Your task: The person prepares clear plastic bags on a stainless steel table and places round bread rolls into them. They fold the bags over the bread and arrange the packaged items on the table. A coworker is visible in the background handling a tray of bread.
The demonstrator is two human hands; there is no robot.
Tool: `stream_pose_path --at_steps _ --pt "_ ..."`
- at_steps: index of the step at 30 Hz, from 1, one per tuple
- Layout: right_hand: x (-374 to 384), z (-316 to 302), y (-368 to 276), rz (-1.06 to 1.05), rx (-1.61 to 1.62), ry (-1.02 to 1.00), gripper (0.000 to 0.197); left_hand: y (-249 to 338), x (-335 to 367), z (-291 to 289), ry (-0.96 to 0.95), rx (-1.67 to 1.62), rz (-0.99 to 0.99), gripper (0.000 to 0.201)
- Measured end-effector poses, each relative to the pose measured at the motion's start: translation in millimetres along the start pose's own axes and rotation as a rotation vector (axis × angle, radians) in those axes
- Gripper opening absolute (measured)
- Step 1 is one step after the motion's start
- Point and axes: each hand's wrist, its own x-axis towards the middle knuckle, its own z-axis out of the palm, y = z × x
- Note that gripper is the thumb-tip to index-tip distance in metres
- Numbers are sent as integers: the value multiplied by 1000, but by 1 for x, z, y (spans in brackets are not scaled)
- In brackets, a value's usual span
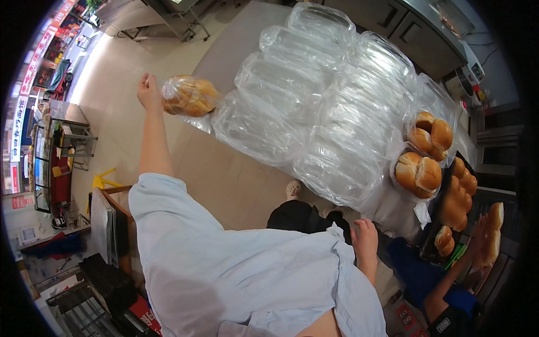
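My left hand is stretched out to the far left, its fingers closed in a fist. Right beside it is a clear plastic bag of golden bread rolls, at the table's left edge; my fist seems to grip the bag's gathered end, though the grip itself is hard to see. My right hand is low beside my body, near the table's front edge, fingers loosely bent and apart, with nothing in it. Several puffed clear plastic bags lie in rows on the table.
Bagged rolls and more bread sit at the table's right end. Beyond are a dark tray of bread and another person's hand at a long loaf. A wooden cabinet stands at left.
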Motion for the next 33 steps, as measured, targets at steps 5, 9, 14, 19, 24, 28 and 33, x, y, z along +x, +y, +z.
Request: stream_pose_path --at_steps 5,9,14,19,24,28,33 --pt "-1 4 3 21 7 19 25 -3 -59 35 -492 836 -12 44" --pt "-1 8 0 11 20 -30 24 -120 -96 32 -851 1181 -211 55" --pt "-12 11 6 33 -39 -36 24 -151 -143 61 -651 937 -315 46" --pt "-19 22 20 22 -88 -66 23 -139 -169 70 -582 596 -344 32" --pt "-14 22 18 14 -97 -44 23 -89 -181 64 -480 611 230 19" --pt "-6 23 13 -2 -75 -24 23 -78 -177 44 -302 605 508 12" --pt "11 20 3 12 -8 -65 22 -78 -174 33 -266 746 655 16"
